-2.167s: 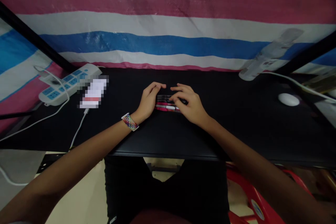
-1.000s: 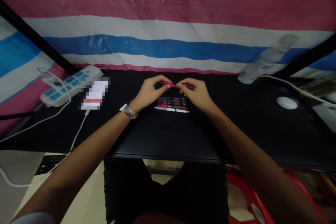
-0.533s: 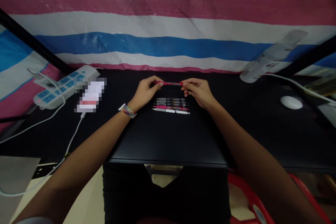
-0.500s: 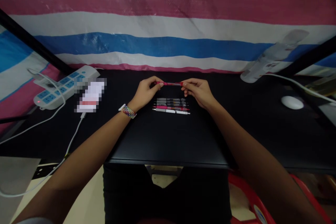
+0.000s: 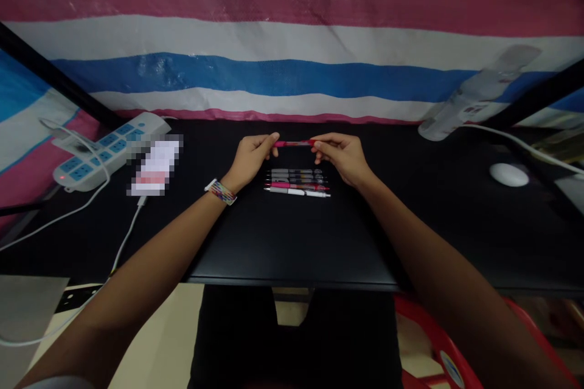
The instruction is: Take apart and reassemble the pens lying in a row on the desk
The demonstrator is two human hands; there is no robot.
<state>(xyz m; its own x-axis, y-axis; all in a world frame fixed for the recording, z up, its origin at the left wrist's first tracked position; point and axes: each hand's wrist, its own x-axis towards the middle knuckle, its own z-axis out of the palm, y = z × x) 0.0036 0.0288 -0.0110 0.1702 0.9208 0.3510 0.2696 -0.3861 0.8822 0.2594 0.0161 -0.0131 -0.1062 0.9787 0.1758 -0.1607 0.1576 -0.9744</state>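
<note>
A red pen is held level above the black tabletop, pinched at one end by the fingertips of the left hand and at the other by those of the right hand. Just below it, 4 pens are laid side by side in a neat row. For the pen to be handled well, both pinches are best kept light and close to the ends, with the barrel kept parallel to the row. A power strip lies well apart at the left
</note>
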